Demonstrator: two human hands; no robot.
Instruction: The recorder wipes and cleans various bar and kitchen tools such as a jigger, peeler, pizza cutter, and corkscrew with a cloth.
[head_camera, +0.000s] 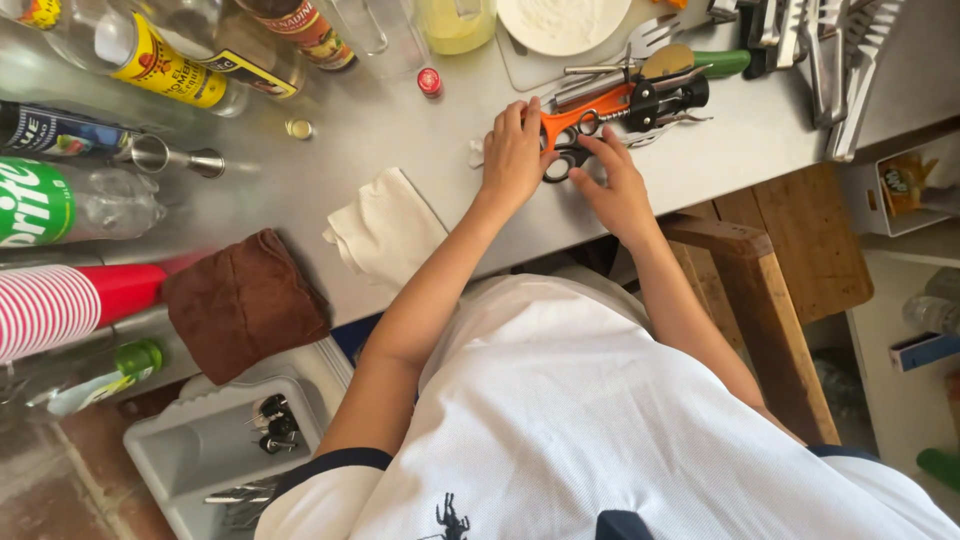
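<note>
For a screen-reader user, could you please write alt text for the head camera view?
Seen from above, the left hand and right hand rest on orange-handled scissors on a steel counter. Bottles, a white cloth and a brown cloth lie leftward.

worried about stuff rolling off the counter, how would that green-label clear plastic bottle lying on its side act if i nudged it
The plastic bottle lies on its side on the smooth metal counter, so it would likely roll easily. It looks mostly empty, so probably light. Its thin clear walls would likely dent under a squeeze.
</note>
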